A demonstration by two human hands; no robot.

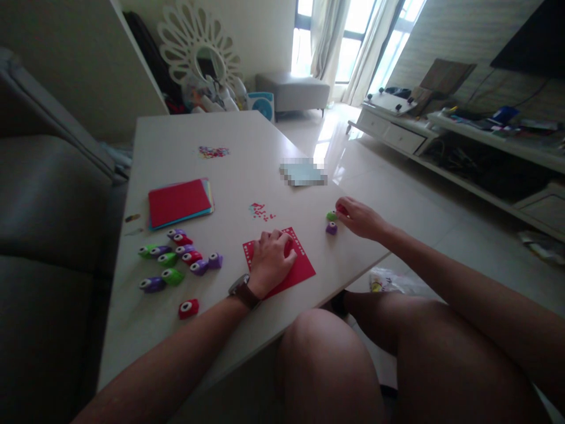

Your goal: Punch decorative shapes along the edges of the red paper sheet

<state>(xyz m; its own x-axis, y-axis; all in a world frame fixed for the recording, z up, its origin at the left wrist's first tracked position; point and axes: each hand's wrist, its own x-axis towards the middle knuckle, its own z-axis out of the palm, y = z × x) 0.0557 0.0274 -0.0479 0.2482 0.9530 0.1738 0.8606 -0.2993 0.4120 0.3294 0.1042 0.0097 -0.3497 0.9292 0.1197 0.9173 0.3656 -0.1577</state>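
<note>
My left hand [272, 259] rests with curled fingers on a red paper sheet [302, 268] that has punched holes along its edges. My right hand [358, 217] reaches to the table's right edge and closes on a red paper punch [341, 209]. A green punch [331, 216] and a purple punch [331, 228] sit right beside those fingers. A cluster of several small punches [183, 259] in green, purple and red lies left of the sheet, with one red punch [188, 308] apart, nearer me.
A stack of coloured paper [179, 203], red on top, lies further back on the white table [185, 141]. Punched confetti [261, 211] and another confetti pile [213, 152] are scattered. A blurred pale item [303, 172] sits near the right edge. A grey sofa [48, 194] stands left.
</note>
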